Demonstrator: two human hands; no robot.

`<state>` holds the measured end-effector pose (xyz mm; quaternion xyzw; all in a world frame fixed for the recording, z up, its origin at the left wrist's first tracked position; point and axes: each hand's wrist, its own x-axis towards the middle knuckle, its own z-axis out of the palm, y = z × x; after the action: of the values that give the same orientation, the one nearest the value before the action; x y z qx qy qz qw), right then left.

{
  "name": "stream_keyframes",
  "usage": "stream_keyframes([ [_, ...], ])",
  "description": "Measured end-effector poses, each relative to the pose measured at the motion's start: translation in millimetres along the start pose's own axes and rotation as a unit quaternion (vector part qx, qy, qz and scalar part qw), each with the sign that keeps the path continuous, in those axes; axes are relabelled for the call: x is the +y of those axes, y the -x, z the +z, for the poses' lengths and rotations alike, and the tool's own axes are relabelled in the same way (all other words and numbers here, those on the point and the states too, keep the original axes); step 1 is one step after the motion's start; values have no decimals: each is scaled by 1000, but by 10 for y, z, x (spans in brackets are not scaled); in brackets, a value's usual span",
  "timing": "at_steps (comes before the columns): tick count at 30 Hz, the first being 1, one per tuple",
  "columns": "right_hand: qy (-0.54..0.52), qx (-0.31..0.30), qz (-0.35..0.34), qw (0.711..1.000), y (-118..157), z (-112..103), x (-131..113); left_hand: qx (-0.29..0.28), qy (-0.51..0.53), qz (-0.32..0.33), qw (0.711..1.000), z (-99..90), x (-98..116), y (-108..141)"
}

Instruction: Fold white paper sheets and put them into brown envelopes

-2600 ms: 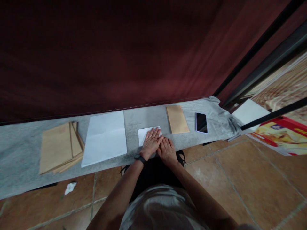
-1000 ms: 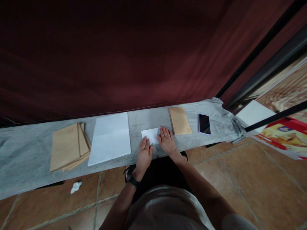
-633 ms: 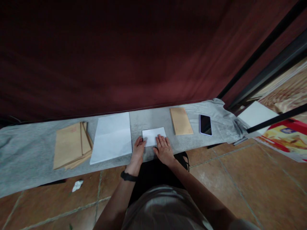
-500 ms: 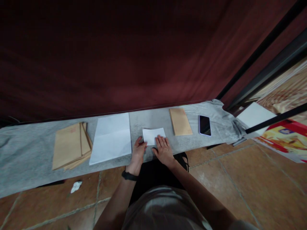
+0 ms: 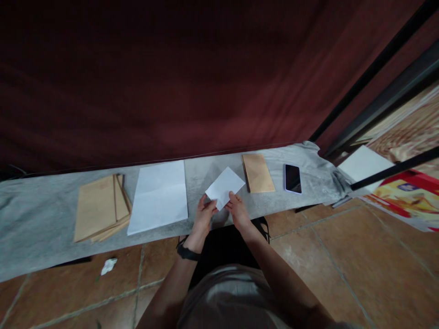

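Observation:
A small folded sheet of white paper point(image 5: 224, 185) is held up just above the grey cloth, turned at a slant. My left hand point(image 5: 205, 214) pinches its lower left corner, thumb on top. On its lower right edge my right hand point(image 5: 237, 209) has closed, with the thumb over the paper and the other fingers beneath. To the left lies a stack of larger white sheets point(image 5: 159, 196). Just right of the held paper are brown envelopes point(image 5: 259, 173) in a neat pile.
More brown envelopes point(image 5: 99, 208) lie loosely stacked at the left on the long cloth-covered bench point(image 5: 37, 219). A phone point(image 5: 292, 178) rests toward the right end. A dark red curtain point(image 5: 206, 82) hangs behind, and a printed red box point(image 5: 411, 196) stands at the right.
The folded paper has come up off the cloth and turned to a slant. My right hand, flat on it before, now grips its edge; my left hand has moved slightly right.

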<state>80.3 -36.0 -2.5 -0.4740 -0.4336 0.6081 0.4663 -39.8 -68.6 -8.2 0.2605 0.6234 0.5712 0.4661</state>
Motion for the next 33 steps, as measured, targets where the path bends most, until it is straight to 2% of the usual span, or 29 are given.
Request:
stream_keyframes([
  [3, -55, 4, 71, 996, 76, -75, 108, 2, -4, -30, 1000, 5, -129, -72],
  [7, 9, -75, 130, 989, 195, -256, 189, -5, -107, 33, 994, -52, -142, -229],
  [9, 99, -95, 78, 988, 244, -321, 180, -19, -172, 70, 983, -90, -127, -307],
  [11, 226, -75, -41, 970, 269, -352, 144, -27, -236, 94, 967, -113, -117, -368],
  [12, 300, -62, -106, 946, 270, -358, 123, -27, -268, 107, 957, -118, -114, -391],
  [14, 446, -50, -204, 870, 252, -360, 100, -24, -319, 135, 938, -121, -107, -422],
  [16, 554, -56, -248, 792, 220, -361, 118, -17, -357, 161, 920, -124, -92, -431],
  [17, 589, -60, -257, 764, 205, -363, 145, -14, -371, 168, 913, -130, -83, -426],
  [19, 624, -65, -264, 732, 180, -369, 219, -10, -392, 177, 903, -144, -65, -389],
  [21, 637, -66, -265, 721, 167, -375, 295, 7, -428, 210, 879, -145, -65, -314],
  [24, 644, -66, -262, 716, 164, -389, 361, 15, -488, 284, 826, -71, -130, -133],
  [28, 656, -91, -262, 702, 176, -430, 372, -104, -529, 336, 772, 127, -288, 131],
  [30, 659, -98, -264, 698, 179, -446, 372, -119, -547, 334, 759, 188, -343, 210],
  [33, 657, -87, -262, 701, 171, -445, 382, -107, -567, 322, 751, 166, -360, 238],
])
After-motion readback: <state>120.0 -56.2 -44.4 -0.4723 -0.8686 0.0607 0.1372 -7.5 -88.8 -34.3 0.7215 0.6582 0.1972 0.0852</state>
